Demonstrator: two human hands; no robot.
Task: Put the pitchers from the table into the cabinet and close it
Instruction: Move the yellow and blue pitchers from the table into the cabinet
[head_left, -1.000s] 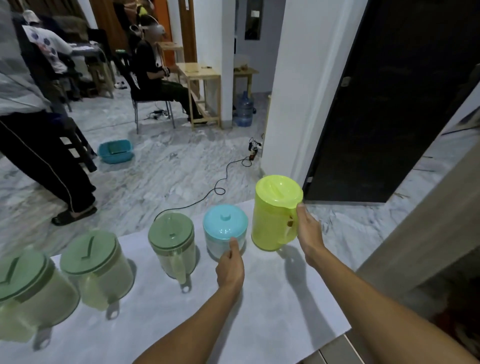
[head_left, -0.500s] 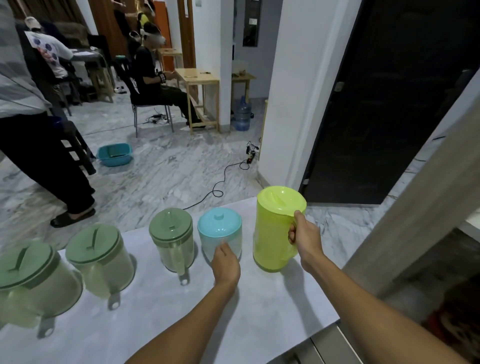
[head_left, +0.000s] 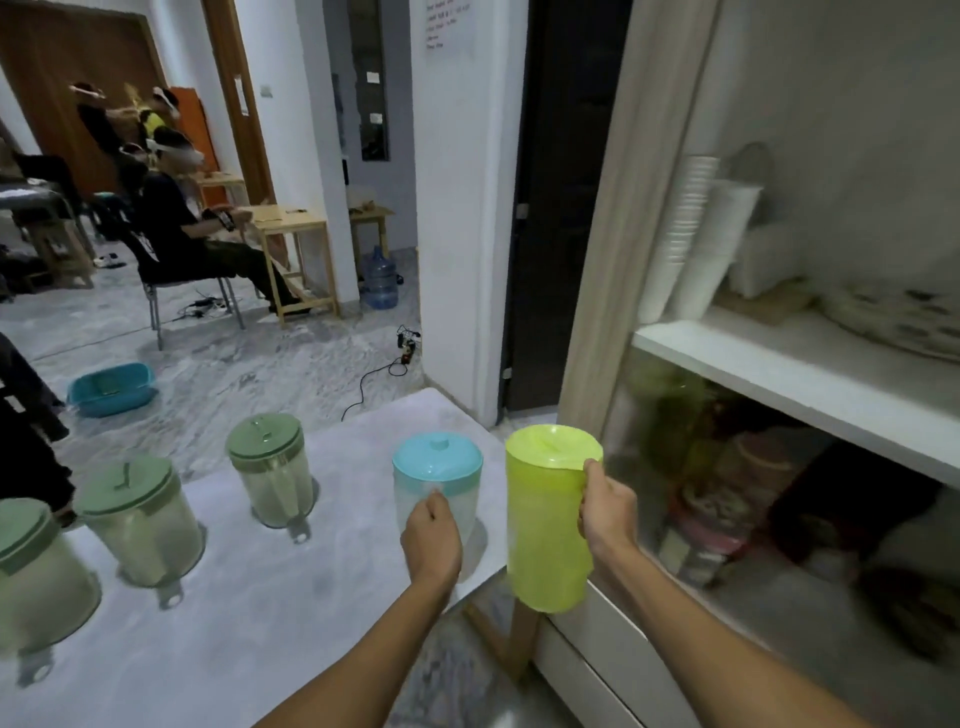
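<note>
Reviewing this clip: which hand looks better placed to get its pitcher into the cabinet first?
Right, probably. The right hand holds the yellow-green pitcher past the table edge, directly beside the cabinet shelves. The left hand grips the blue-lidded pitcher over the table, farther from the cabinet.

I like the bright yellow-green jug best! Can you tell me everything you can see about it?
The tall lime-green plastic pitcher is a smooth, slightly see-through cylinder with a matching flat lid pressed on top. It is upright and held in the air by the right hand, which grips its handle side near the top. Its base hangs past the edge of the white table, just in front of the open cabinet. Nothing else touches it; whether it holds anything cannot be told.
</note>
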